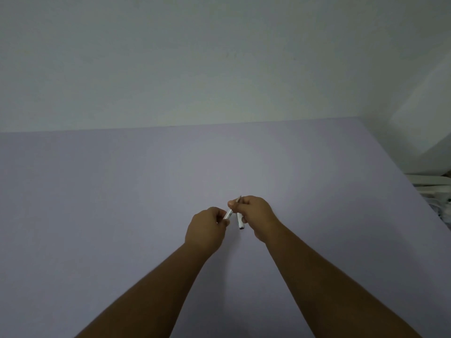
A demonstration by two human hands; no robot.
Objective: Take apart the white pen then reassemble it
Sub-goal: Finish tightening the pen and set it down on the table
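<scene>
Both hands closed on pen parts, held up over the lilac table (122,203), w/ nothing touching the surface. Left hand (206,229) is curled into a loose fist, thumb & fingertips pinched on the lower end of the white pen barrel (228,213). That barrel slants up and to the right, its thin dark tip (238,198) poking out just above the right hand's knuckles. Right hand (256,215) is also curled shut: thumb & forefinger pinch the barrel's upper end near the tip, and a second short white piece (240,222) hangs down from the same hand, dark at its bottom end. Can't tell if that piece is a cap or another section. The two white parts sit just beside each other, approx. a narrow V, not joined. Hands close together, center-frame. Pale wall (219,57) behind the table; white stuff (429,184) at the right edge, too blurry to ID.
</scene>
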